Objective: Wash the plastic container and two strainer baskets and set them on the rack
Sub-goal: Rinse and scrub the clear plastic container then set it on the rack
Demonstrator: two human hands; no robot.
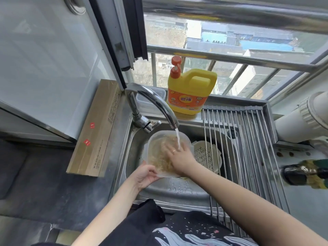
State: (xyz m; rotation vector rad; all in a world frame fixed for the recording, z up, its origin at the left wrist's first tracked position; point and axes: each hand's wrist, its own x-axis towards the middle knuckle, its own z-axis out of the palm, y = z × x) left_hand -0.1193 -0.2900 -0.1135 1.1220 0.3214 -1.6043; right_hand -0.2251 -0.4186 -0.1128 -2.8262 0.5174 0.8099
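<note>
A clear plastic container (156, 148) smeared with brownish residue sits tilted in the steel sink (177, 190), right under the running tap. My left hand (147, 174) grips its near rim. My right hand (179, 155) lies flat inside it with fingers spread, and the water stream hits near the fingers. A white strainer basket (205, 157) lies in the sink to the right of the container, partly under the rack. I cannot make out a second basket apart from it. The roll-up metal rack (248, 148) spans the sink's right half.
The faucet (152, 103) arches from the sink's back left. A yellow detergent jug (191, 89) and a clear lidded box (150, 98) stand on the window ledge behind. A long cardboard box (95, 130) lies left of the sink. A dark bottle (305, 173) lies at the right.
</note>
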